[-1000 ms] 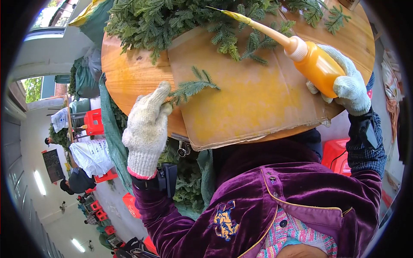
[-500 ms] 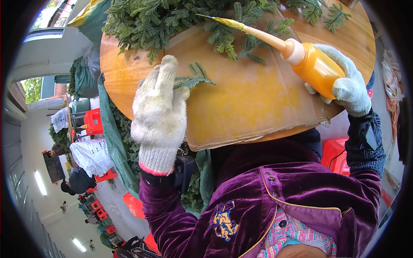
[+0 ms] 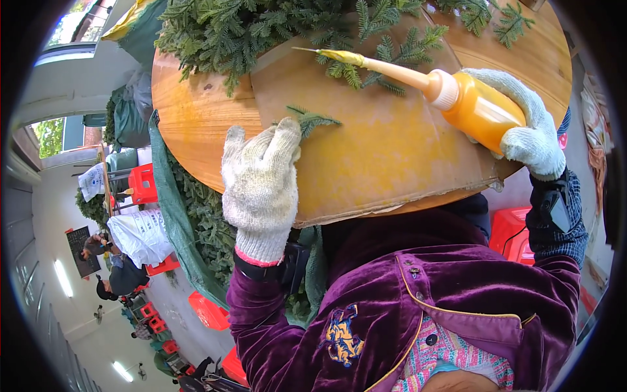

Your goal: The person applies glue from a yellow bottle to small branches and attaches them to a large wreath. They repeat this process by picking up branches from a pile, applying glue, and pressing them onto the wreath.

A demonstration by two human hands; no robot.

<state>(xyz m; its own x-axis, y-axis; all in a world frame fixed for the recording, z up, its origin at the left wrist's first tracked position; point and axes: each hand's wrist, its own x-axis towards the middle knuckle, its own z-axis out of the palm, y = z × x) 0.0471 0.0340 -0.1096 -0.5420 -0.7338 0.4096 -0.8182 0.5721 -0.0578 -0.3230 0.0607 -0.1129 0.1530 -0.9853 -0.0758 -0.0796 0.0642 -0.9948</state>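
My left hand (image 3: 262, 173), in a white knit glove, has its fingers bent at the left edge of a cardboard sheet (image 3: 385, 166). A small green artificial fir sprig (image 3: 312, 121) lies against its fingertips; the thumb and forefinger seem pressed on the sprig's end. In my right hand (image 3: 532, 134), also gloved, is a soft squeeze bottle (image 3: 484, 114) of orange-yellow liquid. Its long pale nozzle (image 3: 398, 72) points left, with yellow wrapping and a thin needle-like tip, above the cardboard and apart from the sprig.
A heap of green fir branches (image 3: 241, 39) covers the far side of the round wooden table (image 3: 189, 111). Loose sprigs (image 3: 513, 27) lie at the far right. Left of the table hangs a green sack (image 3: 171, 196) beside more greenery. Red stools (image 3: 513, 228) stand at both sides.
My left hand has come nearer and to the right, its fingers bending in, and the sprig has shifted slightly right and down. The bottle has moved a little downward.
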